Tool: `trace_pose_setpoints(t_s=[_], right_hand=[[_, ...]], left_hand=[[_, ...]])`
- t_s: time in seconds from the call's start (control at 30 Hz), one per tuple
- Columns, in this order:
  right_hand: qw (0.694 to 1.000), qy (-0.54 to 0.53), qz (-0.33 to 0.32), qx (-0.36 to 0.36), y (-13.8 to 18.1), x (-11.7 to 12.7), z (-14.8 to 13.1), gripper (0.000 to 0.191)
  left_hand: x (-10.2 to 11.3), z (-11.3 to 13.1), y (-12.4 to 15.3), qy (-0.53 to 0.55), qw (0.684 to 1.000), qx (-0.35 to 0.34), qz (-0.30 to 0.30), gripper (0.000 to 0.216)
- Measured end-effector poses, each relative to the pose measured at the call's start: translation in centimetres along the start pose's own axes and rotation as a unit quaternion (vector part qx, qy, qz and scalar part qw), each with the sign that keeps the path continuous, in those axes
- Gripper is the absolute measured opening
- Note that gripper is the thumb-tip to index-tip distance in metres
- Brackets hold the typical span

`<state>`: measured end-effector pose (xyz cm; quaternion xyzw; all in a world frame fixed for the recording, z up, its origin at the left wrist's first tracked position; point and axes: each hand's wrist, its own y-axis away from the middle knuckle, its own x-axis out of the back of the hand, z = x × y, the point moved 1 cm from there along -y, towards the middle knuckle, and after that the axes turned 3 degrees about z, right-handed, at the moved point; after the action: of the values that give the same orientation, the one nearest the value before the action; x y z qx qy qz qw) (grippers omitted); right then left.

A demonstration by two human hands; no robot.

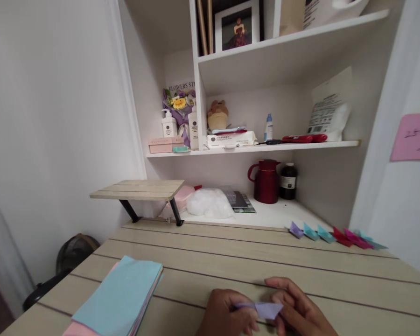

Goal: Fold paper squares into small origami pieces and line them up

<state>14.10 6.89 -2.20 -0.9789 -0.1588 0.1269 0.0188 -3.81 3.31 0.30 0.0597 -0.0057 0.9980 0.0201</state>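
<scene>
A small folded piece of purple paper [269,310] is held low over the near part of the wooden table. My left hand [227,311] pinches its left end between thumb and fingers. At the other end, my right hand [297,308] grips the pointed tip, with the index finger raised and bent above it. A stack of coloured paper [121,294], light blue on top and pink beneath, lies left of my hands. Along the far right of the table stands a row of several folded paper boats [325,233] in purple, light blue, red and magenta.
A small raised wooden shelf [140,189] on black legs stands at the back left. Behind the table, a white shelf unit [231,149] holds a red jug [266,182], a dark bottle [288,181] and a white plastic bag [210,203]. A pink note [413,136] is on the right wall.
</scene>
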Motion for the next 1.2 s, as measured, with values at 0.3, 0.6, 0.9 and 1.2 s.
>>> trace_pose_setpoints(t_s=[0.3,0.6,0.9,1.2], right_hand=[[0.997,-0.029,0.068,-0.034,1.0,-0.3,-2.2,0.030],[0.958,0.271,0.032,0.084,4.1,-1.2,-2.9,0.047],[0.923,0.336,-0.022,0.187,4.8,-2.0,-4.1,0.026],[0.914,0.354,0.001,0.198,4.7,-1.7,-4.4,0.010]], left_hand=[[1.7,0.1,0.2,-0.017,0.998,-0.043,0.037,0.019],[1.5,0.9,0.9,-0.177,0.973,-0.143,0.040,0.021],[0.8,1.7,1.6,-0.355,0.904,-0.237,0.035,0.016],[0.3,1.6,1.8,-0.400,0.880,-0.254,0.007,0.013]])
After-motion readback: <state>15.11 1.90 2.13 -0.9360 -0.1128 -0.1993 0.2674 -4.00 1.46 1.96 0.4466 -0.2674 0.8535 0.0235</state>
